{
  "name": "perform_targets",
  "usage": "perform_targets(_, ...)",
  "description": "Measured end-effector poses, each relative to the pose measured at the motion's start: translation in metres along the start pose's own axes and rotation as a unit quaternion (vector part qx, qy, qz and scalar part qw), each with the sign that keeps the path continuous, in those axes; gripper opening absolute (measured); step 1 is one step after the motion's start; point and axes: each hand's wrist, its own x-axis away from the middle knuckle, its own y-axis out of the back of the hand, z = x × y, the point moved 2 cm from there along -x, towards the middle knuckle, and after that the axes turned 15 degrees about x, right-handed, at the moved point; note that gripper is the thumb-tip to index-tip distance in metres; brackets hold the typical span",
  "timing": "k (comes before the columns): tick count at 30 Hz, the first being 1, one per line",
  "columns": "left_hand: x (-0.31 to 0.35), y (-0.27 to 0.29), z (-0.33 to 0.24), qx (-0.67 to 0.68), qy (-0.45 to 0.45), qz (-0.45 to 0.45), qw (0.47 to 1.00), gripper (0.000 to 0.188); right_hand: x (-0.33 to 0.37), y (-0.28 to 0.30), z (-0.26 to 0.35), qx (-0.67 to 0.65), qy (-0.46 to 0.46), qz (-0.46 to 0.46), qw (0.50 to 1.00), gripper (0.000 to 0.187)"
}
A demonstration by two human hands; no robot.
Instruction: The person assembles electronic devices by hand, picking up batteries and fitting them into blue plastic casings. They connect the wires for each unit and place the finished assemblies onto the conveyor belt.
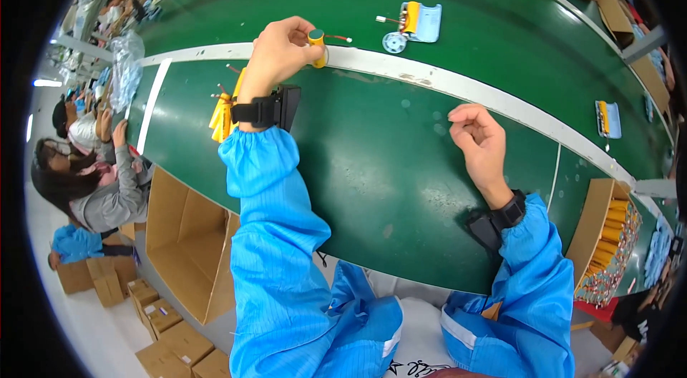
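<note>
My left hand (280, 52) is closed round a yellow battery pack (317, 49) with a green end and a thin wire ending in a white plug. It holds the pack over the pale rail between my green table and the green belt. My right hand (478, 142) hovers over the table with fingers curled and a gap between thumb and fingertips, nothing visible in it. Several more yellow battery packs (222, 117) lie partly hidden behind my left wrist. Past the rail, a light-blue plastic housing (427, 22) with a yellow pack and a round grey-blue part sits on the belt.
A cardboard box (600, 235) full of wired yellow packs stands at the right. A large open carton (187, 242) is at the table's left edge. Another blue housing (607, 119) rides the belt at right. Co-workers sit at the left and across the belt.
</note>
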Motion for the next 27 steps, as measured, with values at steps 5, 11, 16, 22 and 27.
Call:
perform_targets(5,0.019,-0.064,-0.045,0.086,-0.186,0.059,0.977,0.027,0.001,-0.003,0.015,0.032,-0.020,-0.006,0.999,0.032)
perform_targets(11,0.047,-0.145,-0.060,0.180,-0.235,0.210,0.932,0.029,0.001,-0.011,0.013,0.020,0.000,-0.064,0.998,0.040)
perform_targets(16,0.056,-0.158,-0.060,0.094,-0.294,0.174,0.935,0.027,0.001,0.000,0.013,-0.036,-0.057,0.032,0.997,0.032)
perform_targets(22,0.056,-0.156,-0.062,0.245,-0.256,0.236,0.905,0.013,0.008,0.001,0.019,0.097,0.026,0.106,0.989,0.018)
perform_targets(27,0.050,-0.153,-0.058,0.360,-0.190,0.256,0.877,0.009,0.007,0.003,0.012,0.110,0.009,0.166,0.980,0.014)
